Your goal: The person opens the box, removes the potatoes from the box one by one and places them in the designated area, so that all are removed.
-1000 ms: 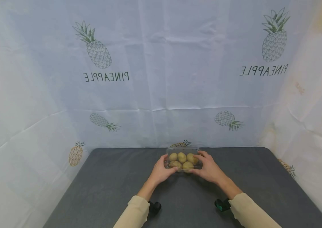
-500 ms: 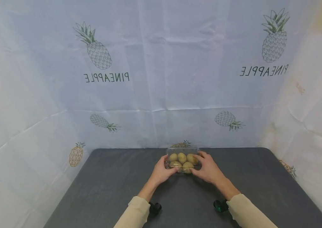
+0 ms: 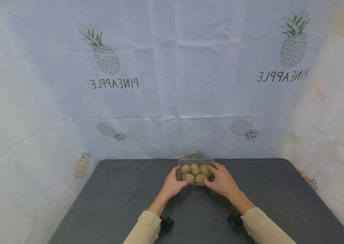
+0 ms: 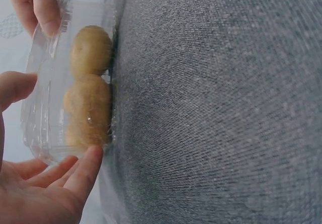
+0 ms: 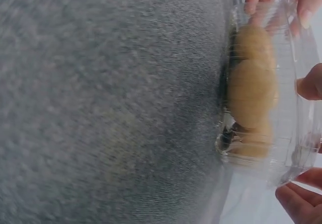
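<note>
A clear plastic lidded box [image 3: 194, 160] sits near the table's far edge, with several rounded yellow-brown pieces of produce [image 3: 194, 169] inside; they look like small potatoes, though kiwifruit cannot be ruled out. My left hand [image 3: 172, 183] holds the box's left end, thumb at the front and fingers round the side. At the other end my right hand [image 3: 222, 181] grips it, thumb low on the front, fingers over the side. In the left wrist view the lid [image 4: 45, 68] appears to lie over the box; whether it is fastened cannot be told.
The dark grey table [image 3: 123, 200] stretches out on both sides of the box. Behind it hangs a white cloth [image 3: 166, 84] with pineapple prints, its sides closing in left and right. Black wrist devices [image 3: 166, 223] show beneath both wrists.
The right forearm has shifted slightly to the left. Both hands keep their hold on the box, which stays in place.
</note>
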`<state>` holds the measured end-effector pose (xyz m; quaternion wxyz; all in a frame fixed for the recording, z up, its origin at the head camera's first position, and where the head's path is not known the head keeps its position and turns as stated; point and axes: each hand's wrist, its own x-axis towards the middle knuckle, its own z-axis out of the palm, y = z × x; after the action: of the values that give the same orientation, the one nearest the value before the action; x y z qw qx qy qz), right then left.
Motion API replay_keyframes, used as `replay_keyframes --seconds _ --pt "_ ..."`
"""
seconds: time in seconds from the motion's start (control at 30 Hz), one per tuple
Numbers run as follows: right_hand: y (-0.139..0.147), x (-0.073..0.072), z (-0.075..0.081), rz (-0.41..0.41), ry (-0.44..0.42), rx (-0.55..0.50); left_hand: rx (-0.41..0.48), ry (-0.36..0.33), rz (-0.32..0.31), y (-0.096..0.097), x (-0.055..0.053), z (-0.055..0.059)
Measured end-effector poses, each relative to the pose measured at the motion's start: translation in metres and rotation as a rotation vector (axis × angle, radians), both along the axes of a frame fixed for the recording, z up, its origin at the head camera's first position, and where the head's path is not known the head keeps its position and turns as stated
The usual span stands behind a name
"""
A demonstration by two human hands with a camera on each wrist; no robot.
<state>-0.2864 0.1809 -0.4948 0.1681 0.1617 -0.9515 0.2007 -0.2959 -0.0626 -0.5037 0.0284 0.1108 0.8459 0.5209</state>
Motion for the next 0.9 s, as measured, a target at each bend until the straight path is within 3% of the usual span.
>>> replay_keyframes --seconds 0.57,0.9 --pt "0.002 -0.002 0.009 0.009 0.041 -0.023 -0.02 -0.012 -0.023 -0.004 -0.002 0.003" --pt "0.004 0.004 0.009 0.041 0.065 0.004 -0.025 -0.039 -0.011 -0.006 0.003 0.008"
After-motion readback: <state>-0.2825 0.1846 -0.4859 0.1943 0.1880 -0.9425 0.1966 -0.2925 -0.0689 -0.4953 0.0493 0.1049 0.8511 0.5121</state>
